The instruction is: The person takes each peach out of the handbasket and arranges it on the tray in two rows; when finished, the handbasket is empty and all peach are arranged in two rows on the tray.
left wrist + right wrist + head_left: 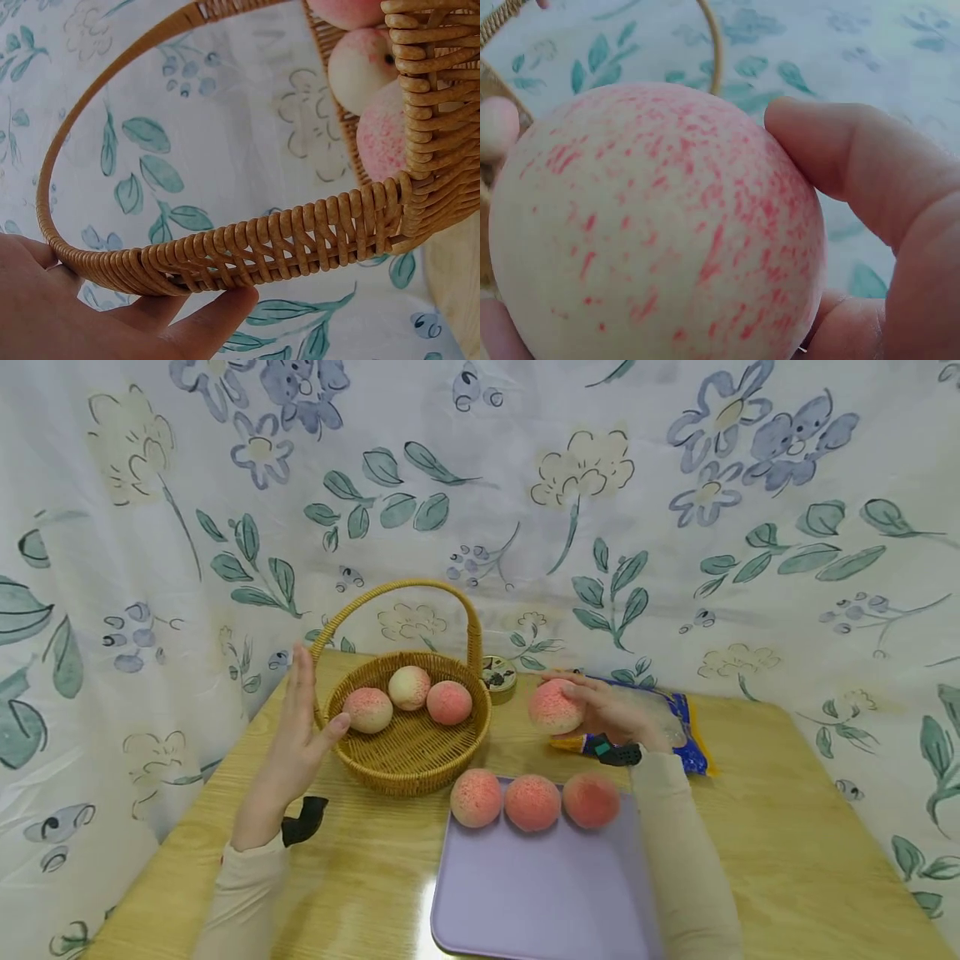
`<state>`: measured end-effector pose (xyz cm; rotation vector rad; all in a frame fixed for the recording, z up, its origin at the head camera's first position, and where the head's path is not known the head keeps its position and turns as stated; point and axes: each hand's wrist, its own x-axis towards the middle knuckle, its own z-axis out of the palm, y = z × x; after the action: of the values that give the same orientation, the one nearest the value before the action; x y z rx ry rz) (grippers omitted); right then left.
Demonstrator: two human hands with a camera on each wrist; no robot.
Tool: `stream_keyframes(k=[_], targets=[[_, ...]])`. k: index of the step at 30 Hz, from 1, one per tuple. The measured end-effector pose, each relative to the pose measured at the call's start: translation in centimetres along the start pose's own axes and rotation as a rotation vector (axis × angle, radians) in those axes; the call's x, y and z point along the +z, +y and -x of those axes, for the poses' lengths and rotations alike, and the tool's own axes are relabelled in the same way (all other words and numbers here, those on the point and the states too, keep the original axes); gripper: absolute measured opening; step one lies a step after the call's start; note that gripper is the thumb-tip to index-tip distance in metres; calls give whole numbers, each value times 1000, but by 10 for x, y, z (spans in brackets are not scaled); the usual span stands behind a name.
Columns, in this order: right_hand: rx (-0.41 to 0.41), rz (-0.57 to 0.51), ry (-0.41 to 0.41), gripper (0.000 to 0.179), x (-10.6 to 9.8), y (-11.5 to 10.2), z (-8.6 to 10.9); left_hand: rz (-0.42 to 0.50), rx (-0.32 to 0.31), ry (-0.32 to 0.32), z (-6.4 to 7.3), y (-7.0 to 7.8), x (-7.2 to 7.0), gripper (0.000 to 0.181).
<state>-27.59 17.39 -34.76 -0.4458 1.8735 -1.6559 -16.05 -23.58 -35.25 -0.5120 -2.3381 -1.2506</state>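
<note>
My right hand [611, 708] grips a pink-and-cream peach [556, 707] above the table, behind the tray. In the right wrist view, the thumb [829, 139] presses against the side of that peach [656, 225]. On the left, my left hand [288, 756] is raised beside the wicker basket [408, 781], fingers straight and thumb apart. Its fingertips are right at the basket's arched handle [262, 247] in the left wrist view. Inside the basket lie a peach at left [369, 710], a paler peach [409, 687] and a pink peach [449, 702].
Three peaches, left [476, 798], middle [532, 803] and right [591, 800], line the far edge of a lilac tray [540, 885]. A round tin [498, 679] stands beside the basket. Behind the right hand lies a blue-and-yellow plastic packet [693, 743]. Floral cloth [480, 485] hangs behind the table.
</note>
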Motion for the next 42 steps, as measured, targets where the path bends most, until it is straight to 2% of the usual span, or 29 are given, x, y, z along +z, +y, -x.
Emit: stream_keyframes(k=[5, 9, 12, 17, 20, 24, 30, 37, 42], targets=[[-14, -6, 118, 39, -33, 23, 45, -6, -4, -17, -4, 2, 1, 84], [-12, 7, 164, 31, -46, 43, 77, 2, -23, -22, -3, 2, 0, 84], [5, 4, 158, 36, -50, 60, 98, 6, -28, -20, -1, 1, -1, 84], [32, 24, 74, 42, -56, 88, 118, 3, -21, -22, 0, 0, -5, 85], [48, 36, 48, 40, -54, 97, 123, 4, -16, -20, -1, 0, -6, 86], [51, 23, 55, 43, -49, 102, 126, 7, -6, -14, 0, 1, -5, 87], [50, 8, -11, 58, -46, 104, 124, 12, 1, -9, 1, -1, -3, 89], [28, -2, -48, 57, -43, 104, 122, 3, 24, 0, 0, -2, -4, 88], [45, 0, -50, 61, -40, 104, 123, -1, 35, 3, -1, -1, -2, 85]])
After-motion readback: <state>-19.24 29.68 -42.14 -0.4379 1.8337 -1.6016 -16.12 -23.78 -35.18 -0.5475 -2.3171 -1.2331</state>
